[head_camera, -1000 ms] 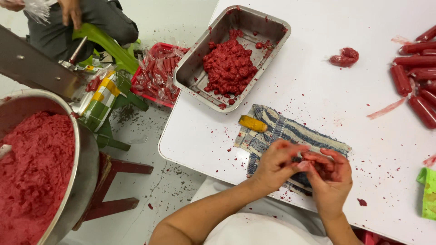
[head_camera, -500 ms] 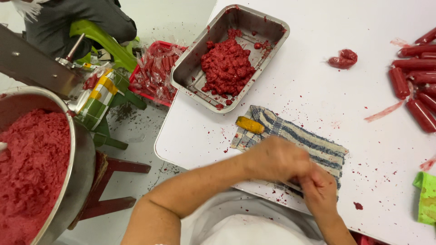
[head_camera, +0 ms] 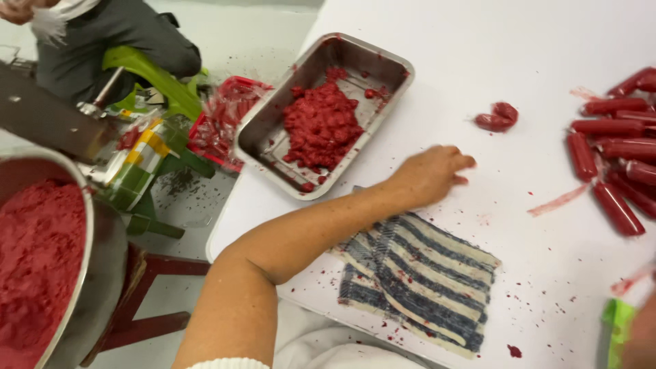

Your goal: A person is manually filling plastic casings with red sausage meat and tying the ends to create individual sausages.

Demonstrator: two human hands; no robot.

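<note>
Head view: left hand (head_camera: 429, 175) reaches flat across the white table (head_camera: 478, 41), fingers loosely spread and empty, nearest the small red meat lump (head_camera: 497, 117). Right hand is barely visible at the edge; grip unclear. Judging by this, a pick-up is under way; closing on the lump calls for reaching further past the striped blue cloth (head_camera: 417, 280)

Left hand (head_camera: 430, 174) flat on the white surface (head_camera: 519, 41); tray (head_camera: 273, 147) of red mince beside it, striped cloth (head_camera: 417, 280) just below.
</note>
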